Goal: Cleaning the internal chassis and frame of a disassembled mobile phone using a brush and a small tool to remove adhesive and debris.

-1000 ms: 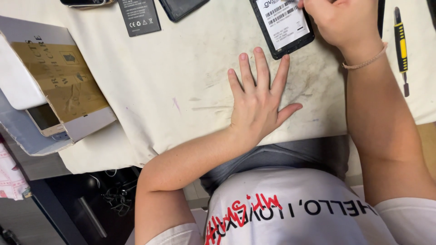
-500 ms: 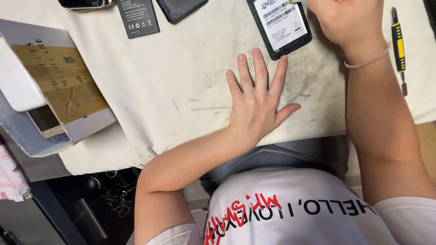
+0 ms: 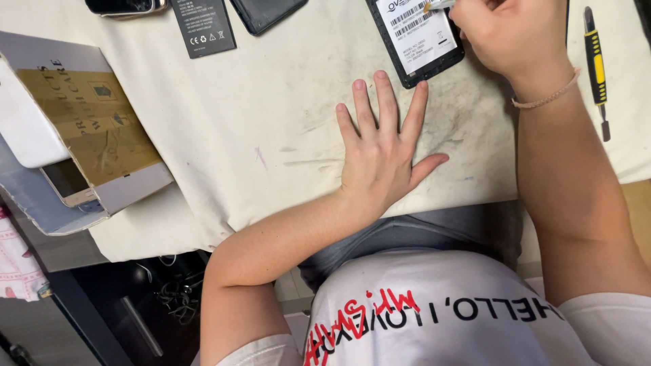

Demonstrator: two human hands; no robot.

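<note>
Where the left hand [image 3: 380, 159] lies flat, phone [image 3: 415, 37] just beyond

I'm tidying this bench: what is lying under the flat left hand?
Only the stained cream cloth shows around the left hand, whose fingers lie spread and flat just short of the opened phone. Anything beneath the palm itself is covered.

A yellow-and-black screwdriver [image 3: 596, 64] lies on the stained white table cover [image 3: 258, 129] at the right edge. Near the top edge sit a flat black battery [image 3: 203, 26], a dark back cover [image 3: 266, 11] and part of 1 phone [image 3: 125, 6]. At left, an open cardboard box [image 3: 81, 129] overlaps a gold-edged phone [image 3: 68, 183].
</note>
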